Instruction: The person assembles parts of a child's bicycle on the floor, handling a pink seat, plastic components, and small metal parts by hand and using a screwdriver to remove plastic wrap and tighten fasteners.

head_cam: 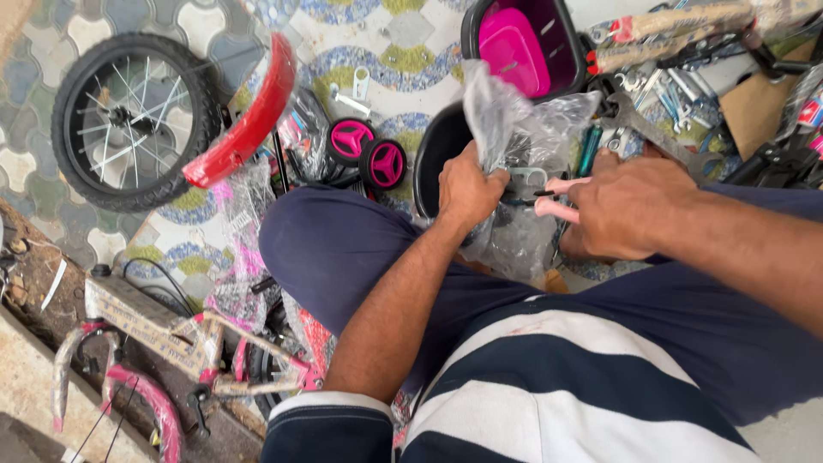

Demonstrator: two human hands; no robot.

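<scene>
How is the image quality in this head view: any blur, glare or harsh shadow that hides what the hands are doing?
Head view: even daylight, no hard shadows; the clear plastic bag shows pale glare and is slightly smeared; the left hand and right hand are sharp enough to read; the red fender near the lens looks soft; straight edges bow a little toward the frame corners.

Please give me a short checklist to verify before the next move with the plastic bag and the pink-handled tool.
1. Left hand grips the clear plastic bag: ok.
2. Right hand holds the pink-handled tool: ok.
3. Tool tip is at the bag: cannot tell, the tip is hidden.
4. Contents of the bag are identified: cannot tell, the plastic is crumpled.
5. Fingers are away from the tool tip: cannot tell.
6. Spanner lies near on the floor: ok.
</scene>
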